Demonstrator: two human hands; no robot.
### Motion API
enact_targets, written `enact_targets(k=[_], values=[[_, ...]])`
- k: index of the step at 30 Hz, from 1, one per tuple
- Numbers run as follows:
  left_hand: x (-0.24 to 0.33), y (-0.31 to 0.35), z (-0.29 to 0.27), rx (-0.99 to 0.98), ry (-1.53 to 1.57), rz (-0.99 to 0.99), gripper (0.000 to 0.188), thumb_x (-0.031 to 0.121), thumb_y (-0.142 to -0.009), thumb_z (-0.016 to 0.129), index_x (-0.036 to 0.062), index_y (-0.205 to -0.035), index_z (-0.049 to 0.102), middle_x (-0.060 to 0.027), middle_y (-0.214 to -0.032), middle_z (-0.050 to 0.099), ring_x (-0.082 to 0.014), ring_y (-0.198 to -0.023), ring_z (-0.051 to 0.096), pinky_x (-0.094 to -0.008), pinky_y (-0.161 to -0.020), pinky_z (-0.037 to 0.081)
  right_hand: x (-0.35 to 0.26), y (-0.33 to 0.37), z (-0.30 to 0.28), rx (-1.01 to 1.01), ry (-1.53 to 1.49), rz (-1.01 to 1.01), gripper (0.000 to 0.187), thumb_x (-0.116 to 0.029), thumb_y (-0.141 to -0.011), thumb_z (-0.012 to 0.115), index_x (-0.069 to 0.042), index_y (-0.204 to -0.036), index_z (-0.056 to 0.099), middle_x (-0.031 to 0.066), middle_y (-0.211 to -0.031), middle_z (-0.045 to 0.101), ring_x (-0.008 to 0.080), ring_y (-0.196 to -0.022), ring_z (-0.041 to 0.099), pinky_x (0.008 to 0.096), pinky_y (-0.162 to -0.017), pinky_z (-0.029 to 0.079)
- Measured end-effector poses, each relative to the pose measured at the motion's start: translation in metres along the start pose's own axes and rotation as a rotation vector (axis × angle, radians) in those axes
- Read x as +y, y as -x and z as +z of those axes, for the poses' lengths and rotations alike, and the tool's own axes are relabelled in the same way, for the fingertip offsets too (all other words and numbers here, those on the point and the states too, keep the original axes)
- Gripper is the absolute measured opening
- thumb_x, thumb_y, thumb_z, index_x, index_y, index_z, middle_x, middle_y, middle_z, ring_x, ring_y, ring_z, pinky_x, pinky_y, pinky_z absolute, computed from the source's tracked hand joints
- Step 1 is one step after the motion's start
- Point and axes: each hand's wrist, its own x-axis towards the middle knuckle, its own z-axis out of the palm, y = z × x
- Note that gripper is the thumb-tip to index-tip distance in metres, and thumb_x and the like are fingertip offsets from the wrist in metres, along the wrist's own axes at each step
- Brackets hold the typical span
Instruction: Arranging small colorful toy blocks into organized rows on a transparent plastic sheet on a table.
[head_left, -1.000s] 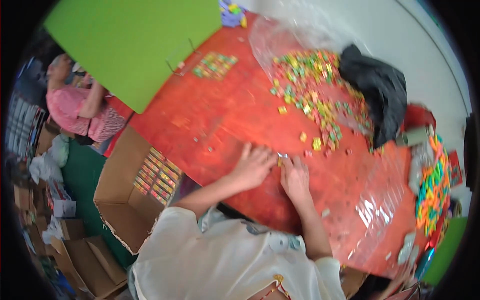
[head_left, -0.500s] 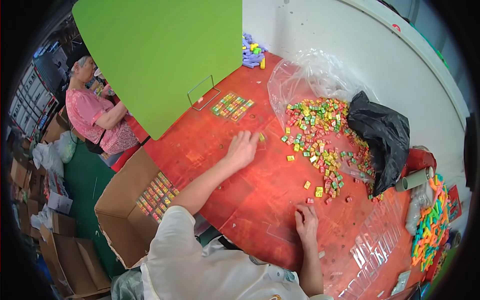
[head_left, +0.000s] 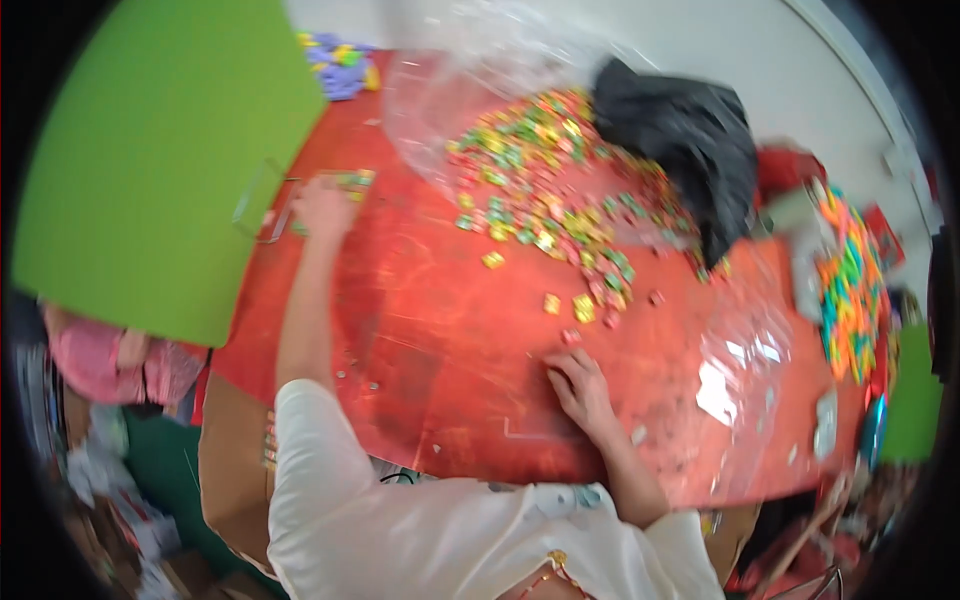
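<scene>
My left hand reaches far to the left, over a clear tray filled with small coloured blocks. It covers most of that tray, and its fingers are blurred, so any grip is hidden. My right hand rests low on the red tabletop with fingers loosely bent and apart, and nothing shows in it. Just beyond it lies a small pink-red block, with yellow blocks close by. A heap of red, yellow and green blocks spreads across the far middle of the table.
A green panel with a wire stand borders the left. A black plastic bag lies beside the heap. Empty clear trays and orange and teal pieces are right. A cardboard box stands lower left; a person in pink is beyond.
The view has swung to the right. My left hand has moved from mid-table to the filled tray by the wire stand. My right hand stays near the same blocks.
</scene>
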Motion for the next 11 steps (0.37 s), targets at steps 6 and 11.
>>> enact_targets(k=[6,11], values=[[0.061,0.038,-0.048,0.202,0.426,0.311,0.043,0.026,-0.092,0.063,0.0133,-0.133,0.057,-0.0157,-0.132,0.054,-0.0357,-0.119,0.052,-0.0542,-0.096,0.041,0.017,-0.013,-0.009,0.181,-0.033,-0.011,0.019,-0.007,-0.089,0.065,-0.005,-0.108,0.066,0.0171,-0.106,0.062,0.0365,-0.099,0.060,0.0419,-0.085,0.048],[0.138,0.103,-0.112,0.051,0.786,0.705,0.048,0.022,-0.089,0.066,0.0117,-0.134,0.054,-0.0148,-0.135,0.053,-0.0327,-0.126,0.051,-0.0501,-0.100,0.041,0.041,-0.040,-0.026,0.442,0.274,0.166,0.033,-0.010,-0.090,0.066,-0.006,-0.122,0.062,0.0179,-0.127,0.054,0.0374,-0.122,0.051,0.0476,-0.101,0.042]])
